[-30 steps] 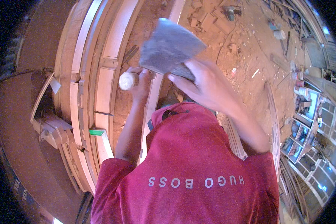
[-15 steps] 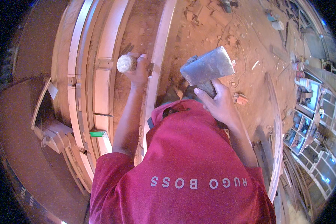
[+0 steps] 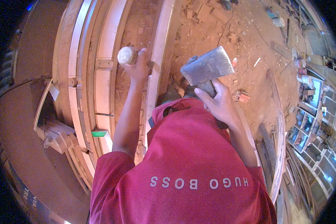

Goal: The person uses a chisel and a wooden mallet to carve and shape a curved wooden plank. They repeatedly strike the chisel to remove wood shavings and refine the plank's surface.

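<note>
My left hand (image 3: 139, 68) is closed round a thick tool handle (image 3: 127, 55), its pale, worn round end pointing up toward me. The working end of that tool is hidden below the hand. Beside the hand runs a long wooden beam (image 3: 161, 41), with a dark notch or piece at its edge. My right hand (image 3: 221, 101) grips the short dark handle of a hatchet (image 3: 209, 67), thumb laid along it. The hatchet's broad grey metal head is in front of my body, its wider bright edge facing right and apart from the beam.
Several long timbers (image 3: 106, 86) lie side by side on the left, one with a green-marked piece (image 3: 99, 133). Wood scraps (image 3: 203, 15) litter the dirt floor ahead. Long sticks (image 3: 278, 130) and a compartmented tool box (image 3: 304, 127) are on the right, with buckets (image 3: 304, 79).
The view has shifted slightly, and things at the right edge appear a little farther right. Both hands keep their grips and have hardly moved.
</note>
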`<state>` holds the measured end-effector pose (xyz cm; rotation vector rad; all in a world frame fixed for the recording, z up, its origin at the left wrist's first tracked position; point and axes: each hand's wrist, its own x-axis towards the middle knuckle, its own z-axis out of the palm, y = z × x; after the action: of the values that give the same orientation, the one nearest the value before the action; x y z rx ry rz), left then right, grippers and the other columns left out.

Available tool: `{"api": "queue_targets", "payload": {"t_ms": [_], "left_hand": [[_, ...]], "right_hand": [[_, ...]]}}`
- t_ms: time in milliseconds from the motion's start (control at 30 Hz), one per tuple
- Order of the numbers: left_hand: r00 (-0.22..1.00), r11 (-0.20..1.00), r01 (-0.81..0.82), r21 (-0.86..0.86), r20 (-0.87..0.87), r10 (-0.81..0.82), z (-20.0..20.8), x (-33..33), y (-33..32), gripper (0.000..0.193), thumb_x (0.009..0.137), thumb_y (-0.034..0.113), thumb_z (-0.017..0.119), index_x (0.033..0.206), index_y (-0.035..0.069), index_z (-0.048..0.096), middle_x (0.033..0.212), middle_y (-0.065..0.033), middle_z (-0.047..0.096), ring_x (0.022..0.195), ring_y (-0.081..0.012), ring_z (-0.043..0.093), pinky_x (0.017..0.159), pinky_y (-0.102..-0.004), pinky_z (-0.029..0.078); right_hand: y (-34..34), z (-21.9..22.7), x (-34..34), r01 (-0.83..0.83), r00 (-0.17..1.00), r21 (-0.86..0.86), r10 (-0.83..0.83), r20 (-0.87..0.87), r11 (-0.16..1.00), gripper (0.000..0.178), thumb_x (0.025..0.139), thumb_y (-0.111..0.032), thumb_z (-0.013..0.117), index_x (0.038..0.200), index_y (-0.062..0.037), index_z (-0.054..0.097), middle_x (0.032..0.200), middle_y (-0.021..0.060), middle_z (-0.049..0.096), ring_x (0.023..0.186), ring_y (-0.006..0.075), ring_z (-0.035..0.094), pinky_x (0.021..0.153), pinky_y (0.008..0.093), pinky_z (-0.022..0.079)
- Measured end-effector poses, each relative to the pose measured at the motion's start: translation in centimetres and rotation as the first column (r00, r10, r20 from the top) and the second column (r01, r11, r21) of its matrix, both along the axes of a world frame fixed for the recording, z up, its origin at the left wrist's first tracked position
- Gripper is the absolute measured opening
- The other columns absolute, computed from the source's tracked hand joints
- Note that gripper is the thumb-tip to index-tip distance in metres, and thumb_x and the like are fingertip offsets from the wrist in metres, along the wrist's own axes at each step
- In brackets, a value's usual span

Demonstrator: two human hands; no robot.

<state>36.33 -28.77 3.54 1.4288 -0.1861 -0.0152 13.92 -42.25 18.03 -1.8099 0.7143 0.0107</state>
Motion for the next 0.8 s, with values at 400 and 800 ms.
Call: {"api": "queue_targets", "payload": {"t_ms": [400, 800], "left_hand": [[0.996, 0.995, -0.077, -0.056, -0.046, 0.075, -2.1, -0.6, 0.7, 0.017, 0.077, -0.001, 0.070, 0.083, 0.004, 0.056, 0.078, -0.0005, 0.056, 0.073, -0.0118, 0.055, 0.067, -0.0293, 0.047], [0.993, 0.998, -0.065, 0.018, 0.096, 0.063, 0.5, -0.7, -0.4, 0.012, 0.076, 0.000, 0.070, 0.075, 0.004, 0.058, 0.071, -0.0011, 0.056, 0.066, -0.0133, 0.055, 0.062, -0.0306, 0.045]], "right_hand": [[-0.1, -0.6, -0.2, -0.009, 1.000, 0.016, 0.009, -0.012, 1.000, 0.028, 0.090, -0.019, 0.068, 0.105, 0.0017, 0.056, 0.067, 0.0005, 0.056, 0.053, 0.0066, 0.053, 0.047, 0.0237, 0.043], [-0.1, -0.5, 0.1, -0.019, 0.999, 0.040, 0.021, -0.038, 0.999, 0.033, 0.090, -0.022, 0.068, 0.110, 0.0013, 0.056, 0.068, 0.0002, 0.056, 0.052, 0.0065, 0.052, 0.046, 0.0234, 0.043]]}}
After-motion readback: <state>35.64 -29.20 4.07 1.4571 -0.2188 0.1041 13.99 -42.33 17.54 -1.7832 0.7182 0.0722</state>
